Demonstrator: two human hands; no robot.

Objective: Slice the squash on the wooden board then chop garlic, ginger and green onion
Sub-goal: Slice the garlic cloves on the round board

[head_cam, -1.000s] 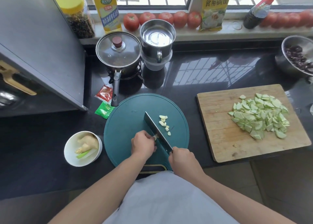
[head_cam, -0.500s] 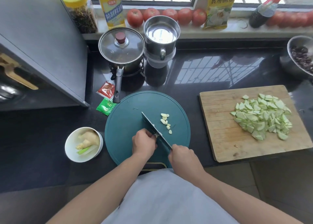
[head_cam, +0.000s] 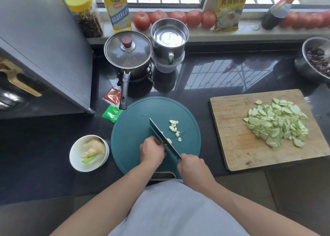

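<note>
Item: garlic-chopping station, head view. Knife: long dark blade lying diagonally across the round teal board, tip toward the far left, heel toward the near right; handle gripped by the right hand, fingers curled fully around it. Left hand: set on the teal board immediately to the left of the blade, fingers curled under with knuckles against the flat of the blade; it appears to pin the uncut garlic, though the piece itself is largely hidden beneath the fingers, so the hold is judged, not seen. Cut garlic: small pale pieces scattered on the right side of the blade, with one pale piece just at the edge by the left fingertips. Governing relation: the remaining garlic lies between the left fingertips and the blade, so each coming cut likely falls parallel to the blade's diagonal, close to the left knuckles. Ginger and green onion: uncut, in the white bowl left of the teal board, nearer the left hand. Sliced squash: heaped on the wooden board at right, well apart from both hands.
</note>
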